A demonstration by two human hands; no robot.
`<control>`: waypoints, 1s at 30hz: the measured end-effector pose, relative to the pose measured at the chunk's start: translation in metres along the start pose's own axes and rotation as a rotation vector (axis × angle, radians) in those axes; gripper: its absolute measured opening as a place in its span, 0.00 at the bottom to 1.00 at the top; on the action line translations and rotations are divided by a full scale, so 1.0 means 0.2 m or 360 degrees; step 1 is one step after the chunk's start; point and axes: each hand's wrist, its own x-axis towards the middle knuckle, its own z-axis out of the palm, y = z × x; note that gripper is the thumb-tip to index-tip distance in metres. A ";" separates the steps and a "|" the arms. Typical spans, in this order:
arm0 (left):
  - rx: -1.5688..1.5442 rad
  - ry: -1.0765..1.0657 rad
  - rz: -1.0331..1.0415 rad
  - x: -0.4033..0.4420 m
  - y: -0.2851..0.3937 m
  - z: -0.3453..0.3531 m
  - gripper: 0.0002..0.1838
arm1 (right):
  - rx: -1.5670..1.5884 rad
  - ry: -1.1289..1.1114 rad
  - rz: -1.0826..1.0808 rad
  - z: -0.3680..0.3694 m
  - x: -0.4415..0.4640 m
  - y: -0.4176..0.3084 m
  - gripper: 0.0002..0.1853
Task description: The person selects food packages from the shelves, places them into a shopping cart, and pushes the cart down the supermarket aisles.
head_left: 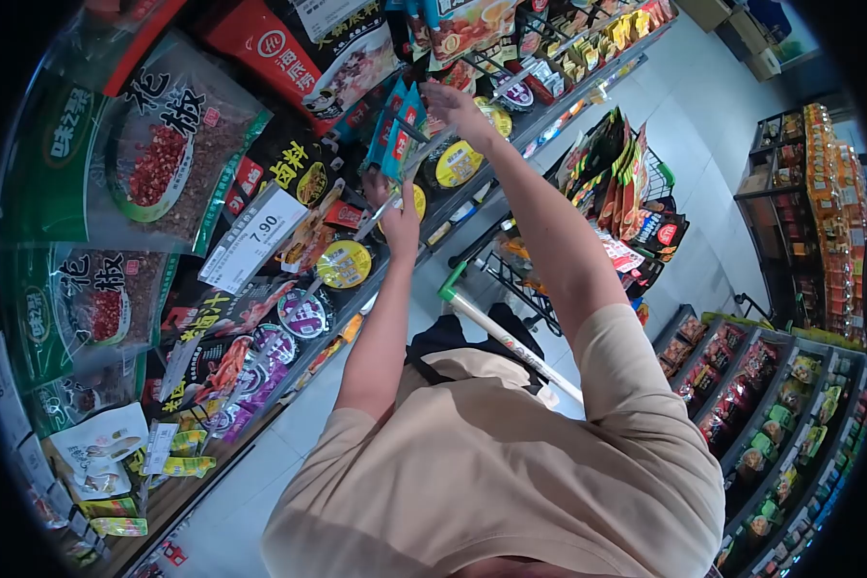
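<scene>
Some glossy teal rectangular packets (387, 143) between 11 and 12 o'clock. Bare left hand (400, 217) at 11, fingers curled at packets' lower end, hold unclear; bare right hand (460, 111) at 12, loosely open, contact unclear.

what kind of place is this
Probably a supermarket or grocery store: there's a price tag reading 7.90, rows of packets on racks, and what looks like a shopping cart.
</scene>
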 end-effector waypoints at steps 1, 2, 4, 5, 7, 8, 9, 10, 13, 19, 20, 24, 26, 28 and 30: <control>-0.0007 0.0046 -0.0004 0.02 0.01 0.00 0.32 | -0.0040 -0.0035 0.0013 -0.01 0.03 0.01 0.30; -0.0404 0.0077 -0.0075 0.02 0.02 0.01 0.27 | -0.0035 -0.0004 0.0009 0.00 0.05 0.02 0.31; -0.0451 0.0048 -0.0056 0.04 0.03 0.01 0.26 | -0.0016 -0.0010 0.0040 0.01 0.07 -0.02 0.32; -0.0505 0.0030 -0.0048 0.05 0.02 0.01 0.25 | -0.0010 -0.0026 0.0078 0.01 0.07 -0.03 0.32; -0.0421 0.0034 0.0042 0.06 -0.03 0.04 0.27 | -0.0046 -0.0090 0.0121 0.01 0.11 -0.02 0.32; -0.0609 0.0063 -0.0012 0.05 -0.03 0.08 0.29 | -0.0092 -0.0165 0.0174 0.00 0.12 -0.01 0.33; -0.0800 0.0094 -0.0069 0.04 -0.02 0.11 0.32 | -0.0092 -0.0158 0.0171 0.01 0.12 -0.02 0.33; -0.0802 0.0090 -0.0066 0.05 -0.02 0.13 0.32 | -0.0124 -0.0093 0.0133 0.02 0.11 -0.02 0.34; -0.0804 0.0208 -0.0253 0.09 -0.02 0.19 0.38 | -0.0137 -0.0036 0.0029 0.05 0.13 0.00 0.36; -0.0413 0.0057 -0.0302 0.13 -0.13 0.22 0.42 | -0.0151 -0.0107 0.0082 0.04 0.18 0.02 0.42; -0.0410 0.0059 -0.0302 0.11 -0.21 0.24 0.42 | -0.0227 -0.0164 0.0167 0.04 0.19 0.00 0.42; -0.0439 -0.0142 -0.0326 0.09 -0.18 0.19 0.45 | -0.0178 -0.0058 0.0218 0.05 0.12 -0.11 0.38; -0.0727 -0.0207 -0.0446 0.10 -0.13 0.16 0.45 | -0.0183 -0.0138 0.0215 0.00 0.14 -0.05 0.40; -0.0640 -0.0350 -0.0450 0.11 -0.17 0.16 0.43 | -0.0134 -0.0136 0.0308 -0.01 0.12 -0.08 0.38; -0.0640 -0.0375 -0.0518 0.10 -0.19 0.17 0.42 | -0.0090 -0.0131 0.0401 -0.01 0.10 -0.09 0.36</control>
